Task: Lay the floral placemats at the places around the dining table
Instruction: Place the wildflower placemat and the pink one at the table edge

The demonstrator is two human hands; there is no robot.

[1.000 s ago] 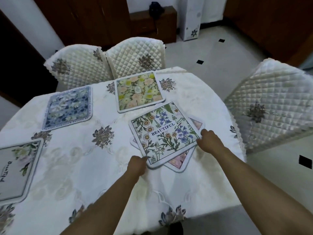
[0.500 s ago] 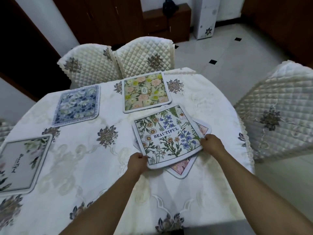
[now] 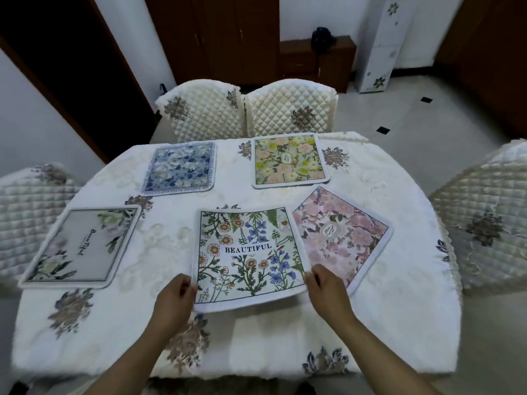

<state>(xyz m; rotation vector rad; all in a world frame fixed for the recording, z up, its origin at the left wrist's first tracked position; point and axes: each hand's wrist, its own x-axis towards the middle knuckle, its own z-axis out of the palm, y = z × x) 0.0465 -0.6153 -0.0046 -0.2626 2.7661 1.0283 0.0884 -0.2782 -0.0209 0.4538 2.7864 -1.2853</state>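
Note:
I hold a white placemat with wildflowers and the word BEAUTIFUL (image 3: 248, 252) over the near middle of the table. My left hand (image 3: 175, 297) pinches its near left corner and my right hand (image 3: 326, 289) its near right corner. A pink floral placemat (image 3: 345, 235) lies to its right, turned at an angle and partly under it. A yellow-green placemat (image 3: 288, 161) and a blue one (image 3: 181, 168) lie at the far places. A grey placemat with white flowers (image 3: 81, 248) lies at the left place.
The table carries a white embroidered cloth (image 3: 114, 332). Two quilted chairs (image 3: 248, 109) stand at the far side, one chair (image 3: 484, 223) at the right and one (image 3: 28, 209) at the left. Tiled floor lies beyond on the right.
Both hands have lifted the BEAUTIFUL placemat off the pink one and carried it left and nearer. The pink placemat now shows almost fully. My view has shifted left.

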